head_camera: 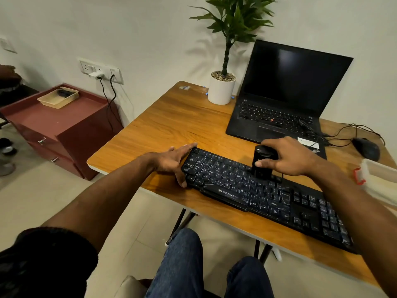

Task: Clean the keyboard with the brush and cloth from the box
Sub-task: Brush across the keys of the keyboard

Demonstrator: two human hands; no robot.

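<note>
R hand [290, 157] grips black brush [263, 163] upright on keyboard [257, 190] mid-rows, L hand [171, 162] lies flat, fingers straight, at keyboard's left end on surface [171, 121].

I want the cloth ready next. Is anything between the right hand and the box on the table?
Nothing visible stands between them. The right hand grips the brush on the keyboard; the box stands to its right, bare table between.

An open black laptop [285, 97] with a dark screen stands on the wooden table [171, 123]. A white-potted green plant [222, 87] is just beside it. A black mouse [366, 148] lies at right. A maroon drawer cabinet [60, 127] carries a beige tray [58, 98].
</note>
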